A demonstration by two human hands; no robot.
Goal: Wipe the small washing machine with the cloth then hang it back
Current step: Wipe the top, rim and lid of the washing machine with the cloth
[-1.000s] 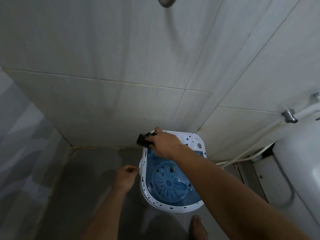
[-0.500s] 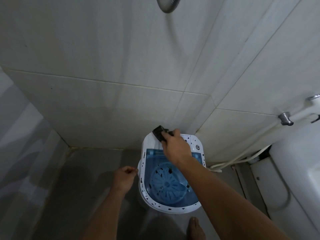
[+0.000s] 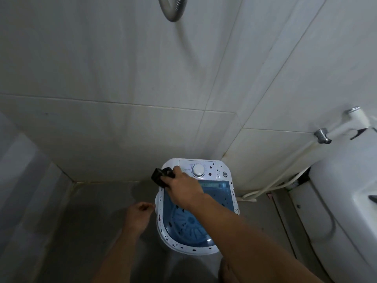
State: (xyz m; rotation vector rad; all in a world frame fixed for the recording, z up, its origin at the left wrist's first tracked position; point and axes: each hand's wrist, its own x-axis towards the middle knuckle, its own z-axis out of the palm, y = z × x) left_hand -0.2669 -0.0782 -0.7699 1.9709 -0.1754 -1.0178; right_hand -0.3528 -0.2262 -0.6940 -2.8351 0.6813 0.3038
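Observation:
The small washing machine (image 3: pixel 222 249) stands on the floor in the corner, white with dark specks, a blue see-through lid and a white dial (image 3: pixel 198 170) on its back panel. My right hand (image 3: pixel 183 189) presses a dark cloth (image 3: pixel 160 176) on the machine's back left corner, left of the dial. My left hand (image 3: pixel 138 215) hangs loosely curled beside the machine's left rim, holding nothing; whether it touches the rim I cannot tell.
Tiled walls meet behind the machine. A white toilet (image 3: pixel 346 201) stands at the right, with a valve (image 3: pixel 322 136), a bidet sprayer (image 3: pixel 359 115) and white hoses (image 3: pixel 271 185) on the wall. A metal shower hose (image 3: pixel 172 9) hangs above. My foot (image 3: pixel 225 270) is near the machine's front.
My right hand slid the cloth from the left rear corner to the middle of the back panel and then back to the left corner, uncovering the dial. My left hand stayed put.

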